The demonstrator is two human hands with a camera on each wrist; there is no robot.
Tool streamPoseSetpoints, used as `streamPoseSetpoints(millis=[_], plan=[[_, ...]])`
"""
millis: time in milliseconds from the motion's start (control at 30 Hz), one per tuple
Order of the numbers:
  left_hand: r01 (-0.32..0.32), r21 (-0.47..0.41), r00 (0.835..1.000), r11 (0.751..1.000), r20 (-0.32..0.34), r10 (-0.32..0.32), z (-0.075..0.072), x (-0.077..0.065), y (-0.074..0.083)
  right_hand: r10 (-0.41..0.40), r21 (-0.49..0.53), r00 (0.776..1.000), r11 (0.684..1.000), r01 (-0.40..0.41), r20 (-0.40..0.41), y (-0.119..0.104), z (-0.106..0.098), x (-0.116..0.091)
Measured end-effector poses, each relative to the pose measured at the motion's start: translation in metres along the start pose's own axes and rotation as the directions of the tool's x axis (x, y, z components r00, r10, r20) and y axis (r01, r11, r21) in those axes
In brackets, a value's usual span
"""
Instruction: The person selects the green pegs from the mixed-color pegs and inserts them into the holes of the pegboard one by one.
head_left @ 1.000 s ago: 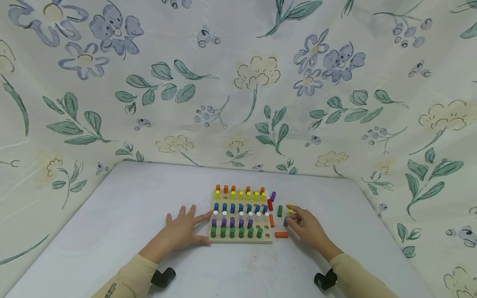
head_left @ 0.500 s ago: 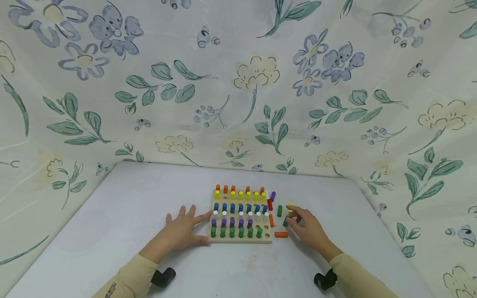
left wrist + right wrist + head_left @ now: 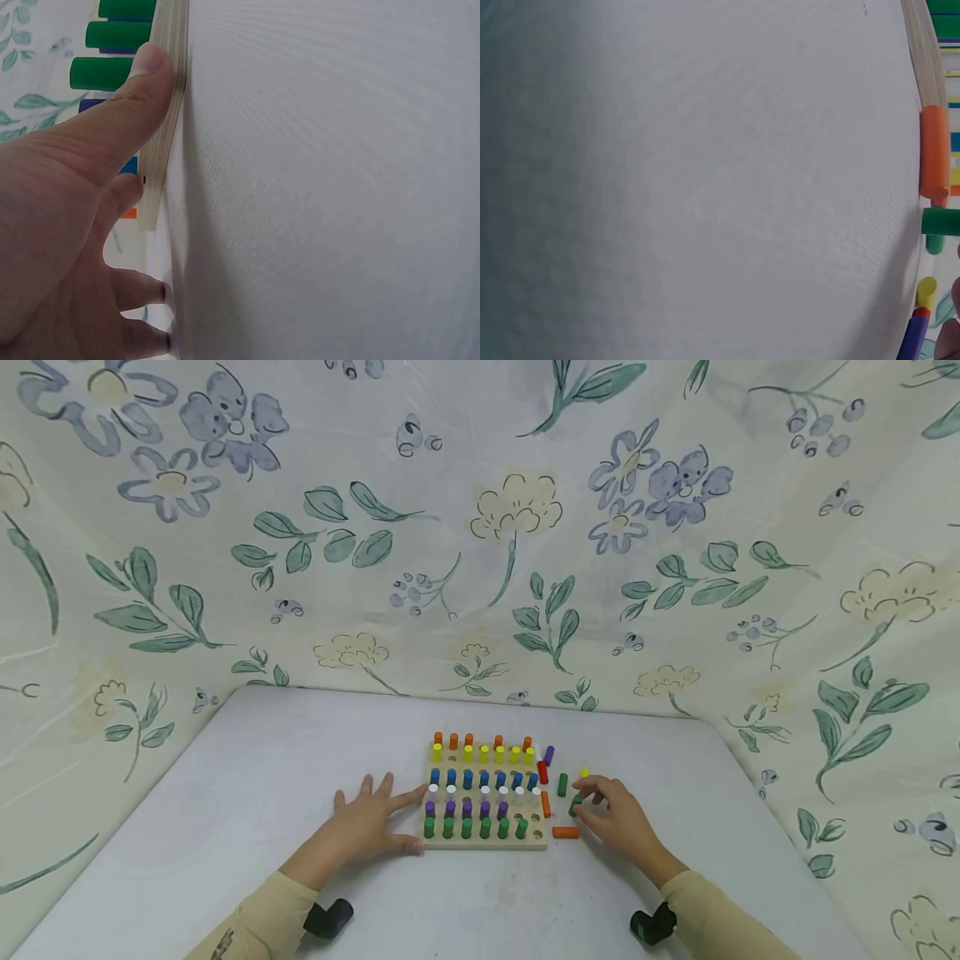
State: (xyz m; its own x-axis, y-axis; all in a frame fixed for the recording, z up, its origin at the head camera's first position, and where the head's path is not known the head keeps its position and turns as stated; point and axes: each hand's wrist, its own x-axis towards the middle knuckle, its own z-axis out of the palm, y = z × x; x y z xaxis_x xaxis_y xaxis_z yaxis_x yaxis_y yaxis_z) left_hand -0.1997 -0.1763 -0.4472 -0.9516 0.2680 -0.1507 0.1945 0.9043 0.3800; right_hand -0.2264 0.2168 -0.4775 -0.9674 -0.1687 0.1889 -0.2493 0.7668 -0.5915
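A wooden pegboard [image 3: 487,846] stands mid-table with rows of green, purple, white, blue, yellow and orange pegs. My left hand [image 3: 365,822] lies at its left side, fingers spread, with thumb and index finger against the edge. In the left wrist view the thumb [image 3: 142,97] presses the board's wooden side [image 3: 169,75] near the green pegs. Right of the board, my right hand [image 3: 621,818] pinches a green peg [image 3: 576,805] between thumb and fingers. Only fingertips of that hand show at the right wrist view's edge, beside the green peg [image 3: 940,222].
Loose pegs lie between board and right hand: an orange peg [image 3: 566,832], another orange one, a red peg [image 3: 543,772], a purple peg [image 3: 550,756], a green one [image 3: 562,785] and a yellow peg [image 3: 585,772]. Behind the white table [image 3: 337,718] hangs a flowered cloth [image 3: 450,568].
The right hand's fingers have drawn in slightly around the green peg, which has tilted a little, and more of the yellow peg shows. The left hand stays still.
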Motion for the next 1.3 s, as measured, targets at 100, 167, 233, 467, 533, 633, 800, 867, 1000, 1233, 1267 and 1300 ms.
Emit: streamPoseSetpoints(millis=[100, 167, 233, 467, 533, 633, 800, 867, 1000, 1233, 1267, 1300], plan=[[0.001, 0.002, 1.000, 1.000, 0.000, -0.001, 0.000, 0.000, 0.000, 0.000, -0.008, 1.000, 1.000, 0.000, -0.005, -0.001, 0.000, 0.000], [0.001, 0.002, 1.000, 1.000, -0.002, -0.001, 0.001, 0.000, 0.000, 0.000, -0.009, 1.000, 1.000, 0.000, -0.006, -0.001, 0.000, 0.000], [0.000, 0.002, 1.000, 1.000, -0.003, 0.000, 0.001, 0.000, -0.001, -0.001, -0.013, 1.000, 1.000, 0.001, -0.007, -0.001, 0.000, 0.000], [-0.001, 0.001, 1.000, 1.000, -0.002, 0.001, 0.001, 0.002, -0.002, 0.000, -0.012, 1.000, 1.000, 0.000, -0.006, -0.001, 0.001, 0.000], [0.001, 0.002, 1.000, 1.000, 0.000, -0.001, 0.002, 0.002, -0.002, 0.001, -0.003, 1.000, 1.000, -0.001, -0.004, -0.001, 0.001, 0.000], [0.002, 0.004, 1.000, 1.000, 0.001, -0.002, 0.001, 0.002, -0.002, 0.005, 0.014, 1.000, 1.000, -0.005, 0.002, -0.002, 0.000, -0.001], [0.001, 0.004, 1.000, 1.000, -0.002, -0.001, 0.001, 0.001, -0.001, -0.003, 0.030, 1.000, 1.000, 0.002, 0.015, -0.004, -0.001, -0.002], [-0.001, 0.003, 1.000, 1.000, -0.004, 0.001, 0.001, 0.001, -0.001, -0.012, 0.031, 1.000, 0.999, 0.012, 0.015, -0.004, -0.001, -0.003], [-0.001, 0.004, 1.000, 1.000, -0.005, 0.001, 0.001, 0.001, -0.001, -0.031, 0.033, 0.999, 0.999, 0.031, 0.010, -0.005, -0.001, -0.004], [-0.004, 0.006, 1.000, 1.000, -0.006, 0.004, 0.000, 0.001, -0.001, -0.051, 0.038, 0.999, 0.998, 0.052, -0.006, -0.011, 0.001, -0.007], [-0.005, 0.008, 1.000, 1.000, -0.006, 0.005, 0.000, 0.001, -0.001, -0.054, 0.041, 0.999, 0.998, 0.054, -0.008, -0.012, 0.001, -0.007], [-0.006, 0.009, 1.000, 1.000, -0.005, 0.006, 0.000, 0.001, -0.001, -0.055, 0.040, 0.998, 0.998, 0.055, -0.008, -0.013, 0.001, -0.008]])
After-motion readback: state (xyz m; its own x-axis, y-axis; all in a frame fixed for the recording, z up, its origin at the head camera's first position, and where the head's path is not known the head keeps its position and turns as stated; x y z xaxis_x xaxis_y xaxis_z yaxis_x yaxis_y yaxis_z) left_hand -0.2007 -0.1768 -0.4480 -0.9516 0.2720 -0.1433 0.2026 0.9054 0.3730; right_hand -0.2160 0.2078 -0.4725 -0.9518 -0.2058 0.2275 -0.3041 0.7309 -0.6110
